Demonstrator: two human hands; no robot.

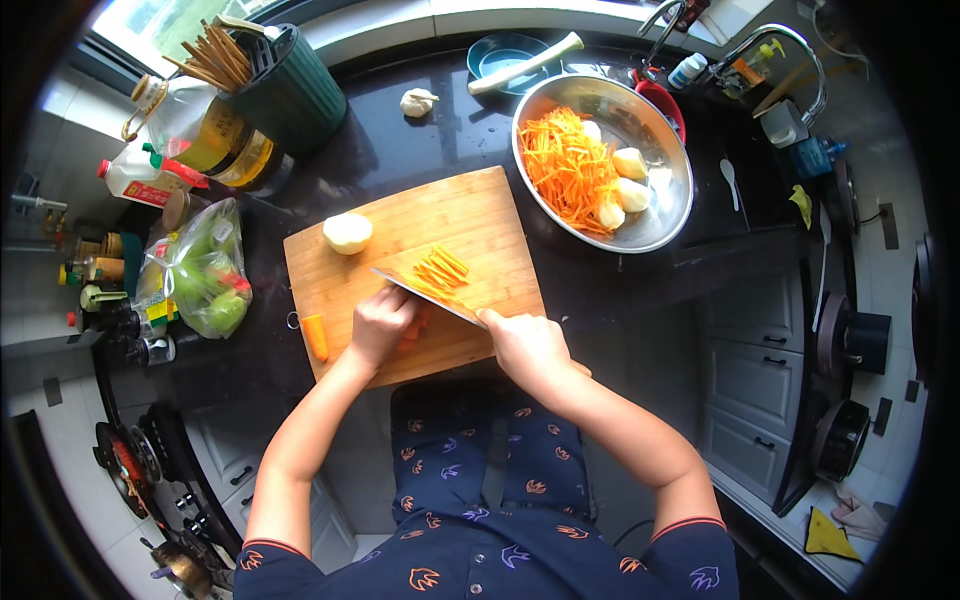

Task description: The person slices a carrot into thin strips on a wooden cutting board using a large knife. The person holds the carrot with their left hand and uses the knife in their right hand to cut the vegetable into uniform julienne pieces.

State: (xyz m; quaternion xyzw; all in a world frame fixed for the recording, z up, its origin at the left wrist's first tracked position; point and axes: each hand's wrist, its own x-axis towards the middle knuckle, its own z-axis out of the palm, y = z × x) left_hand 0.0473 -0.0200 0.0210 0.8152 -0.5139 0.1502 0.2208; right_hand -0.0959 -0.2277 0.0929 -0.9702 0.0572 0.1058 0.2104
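My right hand (528,350) grips a kitchen knife (432,297) by its handle, the blade slanting across the wooden cutting board (480,210). My left hand (382,325) is closed with bent fingers, pressing carrot (412,330) on the board right beside the blade; the fingers hide much of it. Beyond the blade lies a small heap of carrot strips (441,267). A peeled, pale yellow round vegetable (348,233) sits at the board's far left. Near the board's left edge rests a short carrot piece (315,338).
Back right, a steel bowl (662,215) holds shredded carrot (570,170) and several peeled pale pieces. Behind are a garlic bulb (418,102) and a blue-green dish (490,55). Leftward stand an oil jug (215,135), a chopstick holder (300,95) and a bag of green vegetables (205,270).
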